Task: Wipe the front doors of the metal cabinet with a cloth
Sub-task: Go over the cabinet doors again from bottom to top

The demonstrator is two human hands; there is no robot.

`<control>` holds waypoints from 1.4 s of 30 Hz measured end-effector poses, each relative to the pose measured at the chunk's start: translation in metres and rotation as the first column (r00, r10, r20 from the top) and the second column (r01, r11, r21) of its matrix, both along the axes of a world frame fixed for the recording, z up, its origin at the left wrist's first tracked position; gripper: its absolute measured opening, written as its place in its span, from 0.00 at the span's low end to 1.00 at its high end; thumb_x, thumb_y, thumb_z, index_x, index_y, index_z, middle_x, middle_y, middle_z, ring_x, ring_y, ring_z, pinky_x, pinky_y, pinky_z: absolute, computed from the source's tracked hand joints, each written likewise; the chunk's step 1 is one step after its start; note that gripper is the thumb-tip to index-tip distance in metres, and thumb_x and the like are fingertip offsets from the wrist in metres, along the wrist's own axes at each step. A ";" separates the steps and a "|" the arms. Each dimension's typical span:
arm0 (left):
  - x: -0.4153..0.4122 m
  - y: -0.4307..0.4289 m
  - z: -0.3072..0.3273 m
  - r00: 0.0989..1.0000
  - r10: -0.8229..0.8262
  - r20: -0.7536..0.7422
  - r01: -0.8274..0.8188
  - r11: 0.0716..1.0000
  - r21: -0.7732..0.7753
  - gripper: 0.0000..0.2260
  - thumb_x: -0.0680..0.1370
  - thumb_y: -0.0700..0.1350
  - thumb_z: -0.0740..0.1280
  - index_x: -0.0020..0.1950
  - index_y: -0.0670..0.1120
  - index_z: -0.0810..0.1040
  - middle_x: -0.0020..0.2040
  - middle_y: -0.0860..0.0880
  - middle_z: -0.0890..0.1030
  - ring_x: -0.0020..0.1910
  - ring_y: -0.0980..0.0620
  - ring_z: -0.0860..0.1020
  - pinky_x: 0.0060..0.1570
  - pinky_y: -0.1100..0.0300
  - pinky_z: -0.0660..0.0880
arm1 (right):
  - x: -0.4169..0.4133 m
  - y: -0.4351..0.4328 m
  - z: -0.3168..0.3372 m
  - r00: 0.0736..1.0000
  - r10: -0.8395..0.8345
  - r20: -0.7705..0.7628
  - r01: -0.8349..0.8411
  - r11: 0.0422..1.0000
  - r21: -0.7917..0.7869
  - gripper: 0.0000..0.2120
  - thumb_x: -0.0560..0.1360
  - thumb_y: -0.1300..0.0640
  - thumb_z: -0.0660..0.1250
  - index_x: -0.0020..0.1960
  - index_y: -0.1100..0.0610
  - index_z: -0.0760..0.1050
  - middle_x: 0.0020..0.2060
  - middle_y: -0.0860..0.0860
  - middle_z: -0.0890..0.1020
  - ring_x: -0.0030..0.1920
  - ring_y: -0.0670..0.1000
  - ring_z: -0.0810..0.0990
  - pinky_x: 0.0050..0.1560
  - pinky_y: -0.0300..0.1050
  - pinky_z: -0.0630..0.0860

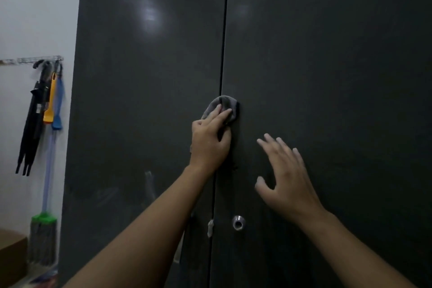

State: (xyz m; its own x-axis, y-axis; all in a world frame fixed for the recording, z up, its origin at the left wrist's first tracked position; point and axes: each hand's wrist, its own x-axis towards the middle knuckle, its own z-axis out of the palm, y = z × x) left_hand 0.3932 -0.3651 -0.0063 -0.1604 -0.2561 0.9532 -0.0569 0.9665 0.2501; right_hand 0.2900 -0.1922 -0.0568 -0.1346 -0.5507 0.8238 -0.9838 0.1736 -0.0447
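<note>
We are pressing the grey cloth [222, 107] onto the cabinet [140, 124] where its doors' inner edges meet, our left hand [208, 146] lying straight-fingered over it; our right hand [285, 176] is spreading open before the right door [350, 100]. It is holding nothing.

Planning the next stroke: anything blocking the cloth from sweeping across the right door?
Straight right, nothing visible. The open right hand is lower right of the crumpled grey cloth under the left hand; a round silver lock sits further down.

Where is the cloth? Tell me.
In the head view, the grey cloth is pressed under the left hand on the seam between the cabinet doors, above the round lock.
</note>
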 end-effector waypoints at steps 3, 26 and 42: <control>0.009 0.001 -0.024 0.981 -0.130 0.147 0.123 0.991 0.054 0.23 0.78 0.48 0.59 0.73 0.57 0.70 0.77 0.56 0.65 0.65 0.55 0.65 0.60 0.68 0.60 | 0.001 -0.016 0.001 1.000 -0.005 -0.012 0.006 0.998 0.068 0.42 0.73 0.39 0.60 0.81 0.47 0.46 0.81 0.44 0.46 0.79 0.44 0.38 0.79 0.53 0.37; 0.108 -0.029 -0.195 0.900 -0.166 0.404 0.055 0.961 0.271 0.33 0.76 0.42 0.72 0.75 0.58 0.60 0.54 0.63 0.74 0.54 0.73 0.68 0.52 0.83 0.62 | 0.059 -0.118 -0.076 0.805 0.092 -0.586 0.110 0.948 0.300 0.19 0.70 0.56 0.75 0.61 0.52 0.80 0.66 0.50 0.79 0.66 0.54 0.77 0.58 0.55 0.76; 0.093 -0.038 -0.213 0.878 -0.276 0.392 -0.015 0.802 0.597 0.13 0.78 0.35 0.60 0.41 0.53 0.73 0.39 0.49 0.77 0.34 0.57 0.75 0.34 0.68 0.74 | 0.055 -0.127 -0.054 0.825 0.169 -0.539 -0.082 0.980 0.182 0.12 0.70 0.65 0.72 0.54 0.57 0.83 0.58 0.51 0.83 0.51 0.57 0.81 0.49 0.54 0.77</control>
State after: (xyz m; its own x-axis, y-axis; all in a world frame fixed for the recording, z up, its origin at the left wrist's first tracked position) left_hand 0.4866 -0.4032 -0.2191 -0.5937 -0.6662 0.4513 -0.1841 0.6584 0.7298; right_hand 0.3445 -0.3188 -0.1107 0.3950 -0.6499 0.6493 -0.8507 0.0081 0.5256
